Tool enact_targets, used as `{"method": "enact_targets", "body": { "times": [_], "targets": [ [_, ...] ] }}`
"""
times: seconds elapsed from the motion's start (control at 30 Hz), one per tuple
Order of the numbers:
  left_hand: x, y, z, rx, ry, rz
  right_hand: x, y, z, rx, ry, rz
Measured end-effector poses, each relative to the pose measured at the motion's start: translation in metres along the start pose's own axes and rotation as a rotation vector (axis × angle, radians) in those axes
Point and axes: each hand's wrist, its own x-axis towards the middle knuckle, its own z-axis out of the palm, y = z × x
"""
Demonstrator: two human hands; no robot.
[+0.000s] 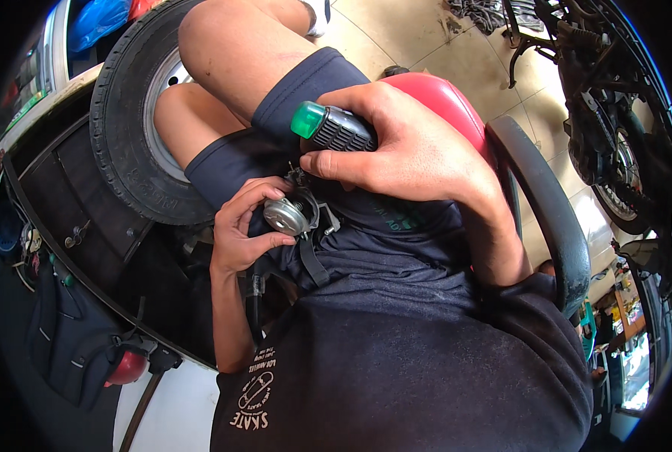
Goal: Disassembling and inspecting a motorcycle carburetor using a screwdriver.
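The right hand [419, 147] conceals part of the green-and-black handle [342, 134]. The motorcycle [593, 113] is cropped at the top edge.

The round part [286, 218] looks like smooth metal, the handle [345, 134] ribbed plastic with a glossy end [307, 119].

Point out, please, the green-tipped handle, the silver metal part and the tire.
Green-tipped handle [337, 132], head view: on its ribbed side.
Silver metal part [285, 217], head view: on its round end.
Tire [128, 135], head view: on its sidewall.
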Motion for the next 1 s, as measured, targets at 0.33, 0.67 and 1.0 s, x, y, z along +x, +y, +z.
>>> {"method": "enact_targets", "body": {
  "times": [0.33,0.67,1.0],
  "targets": [
    [0.003,0.0,-0.001,-0.024,-0.005,-0.011,0.003,0.001,-0.006,0.032,0.009,-0.01],
    [0.007,0.002,-0.002,-0.01,-0.02,-0.002,0.007,0.003,-0.013,0.128,-0.037,0.005],
    [0.01,0.008,0.002,0.036,0.01,-0.007,0.01,-0.011,-0.021,0.257,-0.035,0.162]
  ]
}}
